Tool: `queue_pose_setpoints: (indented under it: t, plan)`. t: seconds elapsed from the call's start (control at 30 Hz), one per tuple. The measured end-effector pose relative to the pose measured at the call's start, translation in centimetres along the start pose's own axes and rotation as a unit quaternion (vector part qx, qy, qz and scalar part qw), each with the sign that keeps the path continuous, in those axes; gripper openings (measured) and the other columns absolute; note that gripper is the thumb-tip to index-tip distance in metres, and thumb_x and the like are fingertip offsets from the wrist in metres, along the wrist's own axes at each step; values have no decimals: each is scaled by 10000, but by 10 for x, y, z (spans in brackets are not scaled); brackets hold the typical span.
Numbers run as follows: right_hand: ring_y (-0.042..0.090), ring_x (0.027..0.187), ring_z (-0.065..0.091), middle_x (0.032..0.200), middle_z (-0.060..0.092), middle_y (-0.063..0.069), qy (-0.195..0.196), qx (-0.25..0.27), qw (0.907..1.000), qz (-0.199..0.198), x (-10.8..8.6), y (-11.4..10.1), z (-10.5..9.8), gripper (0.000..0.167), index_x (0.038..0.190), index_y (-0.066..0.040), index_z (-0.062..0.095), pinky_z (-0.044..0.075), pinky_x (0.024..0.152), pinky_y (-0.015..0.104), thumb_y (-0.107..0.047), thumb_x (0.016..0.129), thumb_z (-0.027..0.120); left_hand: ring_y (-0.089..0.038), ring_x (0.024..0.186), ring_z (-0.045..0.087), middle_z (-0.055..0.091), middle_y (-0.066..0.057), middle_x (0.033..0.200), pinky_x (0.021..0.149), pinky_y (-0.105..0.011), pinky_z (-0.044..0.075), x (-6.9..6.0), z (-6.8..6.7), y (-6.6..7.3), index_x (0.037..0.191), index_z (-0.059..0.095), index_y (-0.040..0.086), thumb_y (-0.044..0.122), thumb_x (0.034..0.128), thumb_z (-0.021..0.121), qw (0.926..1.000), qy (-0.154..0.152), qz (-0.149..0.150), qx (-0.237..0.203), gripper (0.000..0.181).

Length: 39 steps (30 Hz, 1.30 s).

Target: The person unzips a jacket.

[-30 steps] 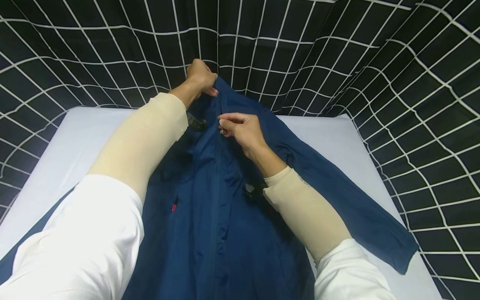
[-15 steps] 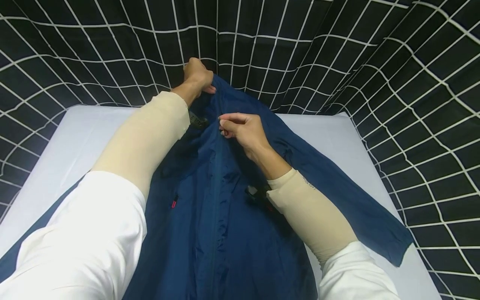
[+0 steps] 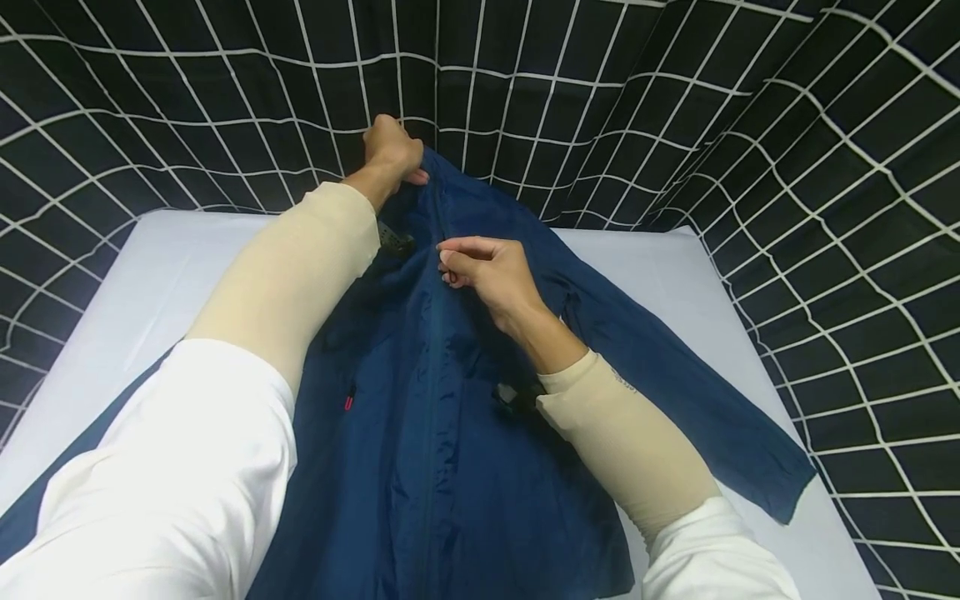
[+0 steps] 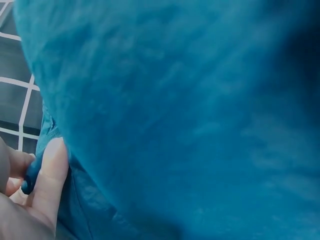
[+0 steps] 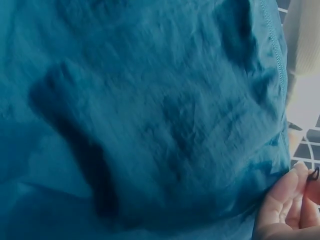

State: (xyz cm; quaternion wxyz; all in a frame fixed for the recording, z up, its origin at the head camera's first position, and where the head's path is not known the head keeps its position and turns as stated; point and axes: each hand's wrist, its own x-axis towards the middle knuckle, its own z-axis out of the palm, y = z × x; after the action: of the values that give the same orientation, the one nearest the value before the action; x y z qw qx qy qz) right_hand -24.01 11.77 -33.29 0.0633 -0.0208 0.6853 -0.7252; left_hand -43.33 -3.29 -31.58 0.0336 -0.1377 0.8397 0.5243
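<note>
A dark blue jacket (image 3: 525,500) lies front up with a zip line down its middle. At its top end my left hand (image 3: 393,152) grips the collar fabric; in the left wrist view, the left hand (image 4: 42,185) pinches a fold of the blue cloth (image 4: 165,115) between thumb and fingers. Lower on the zip line, my right hand (image 3: 491,275) pinches a small dark piece, apparently the zip pull. The right wrist view has the right hand (image 5: 290,202) at the edge of the cloth (image 5: 175,115), a small dark loop (image 5: 313,174) between its fingers.
The jacket lies on a white-covered table (image 3: 637,258), one sleeve (image 3: 697,392) stretched to the right and another running down left under my arm. Dark curtains with a white grid (image 3: 525,100) stand behind and at both sides. A red-tipped pocket pull (image 3: 348,402) shows on the jacket.
My right hand has moved slightly down the zip line, with the dark piece still pinched. My left hand has shifted a little to the left, still gripping the collar.
</note>
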Motion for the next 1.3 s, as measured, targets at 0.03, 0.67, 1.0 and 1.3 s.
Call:
queue_pose_setpoints:
  t: [0.03,0.67,1.0,1.3]
  plan:
    - [232,721,632,898,673,177,-8,32,10000,-7,-1,1,0,131,995,39,723,556,691,300,-14,878,700,-190,493,659,630,-139,815,483,-270,538,0,0,-1,924,520,52,92,952,506,10000,12,-7,9,51]
    - [218,708,631,878,670,172,-113,381,9992,-102,-21,9,-1,152,1009,82,704,553,679,291,15,872,695,-176,490,656,596,-142,936,471,-249,531,5,3,-6,889,589,47,109,963,514,9997,223,17,-81,121]
    - [202,657,622,833,666,152,-189,526,9981,-258,-31,7,-2,156,1010,122,683,550,663,287,54,870,679,-164,480,652,625,-163,1009,460,-236,523,6,5,-10,980,634,35,135,972,530,9997,256,-57,-3,145]
    - [206,686,637,832,672,153,-306,401,9983,-279,-42,4,-3,163,1020,125,678,557,661,305,48,876,673,-164,463,644,615,-163,1070,453,-246,525,8,5,-16,1059,627,28,158,971,542,9990,378,-167,-183,178]
